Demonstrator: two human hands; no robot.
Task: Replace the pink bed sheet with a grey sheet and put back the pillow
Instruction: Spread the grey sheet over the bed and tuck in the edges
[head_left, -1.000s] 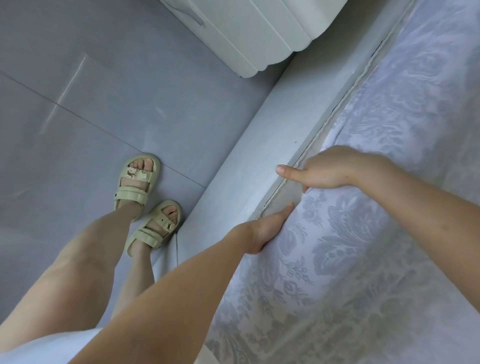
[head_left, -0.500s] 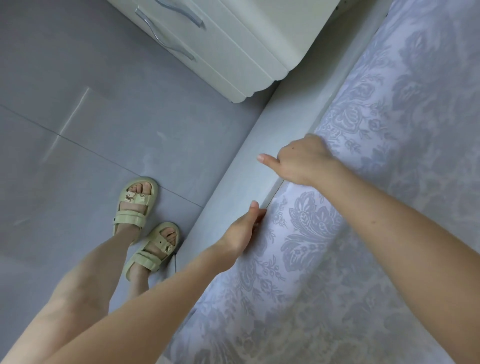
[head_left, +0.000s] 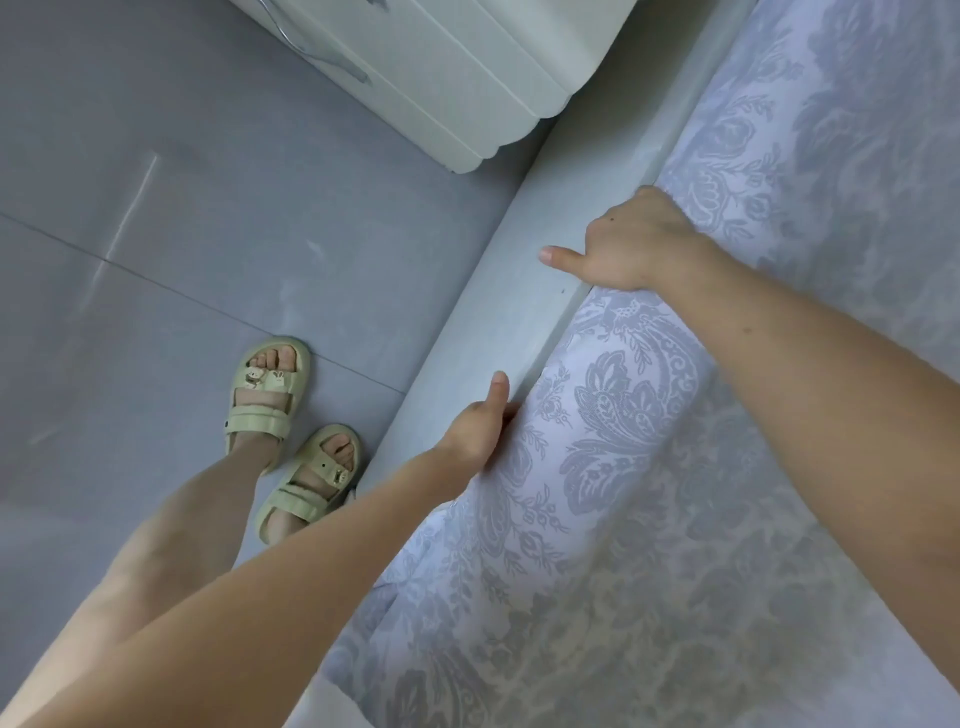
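While thumbs-out, left grip (head_left: 475, 432) on grey sheet (head_left: 631, 415); right grip (head_left: 635, 243) too

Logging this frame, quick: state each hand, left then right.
Left hand: closed on the grey sheet edge, thumb out.
Right hand: closed, fingers curled into the same sheet's edge; fingertips hidden.

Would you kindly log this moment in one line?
tucking grey sheet along bed frame | left hand: grips edge | right hand: grips edge
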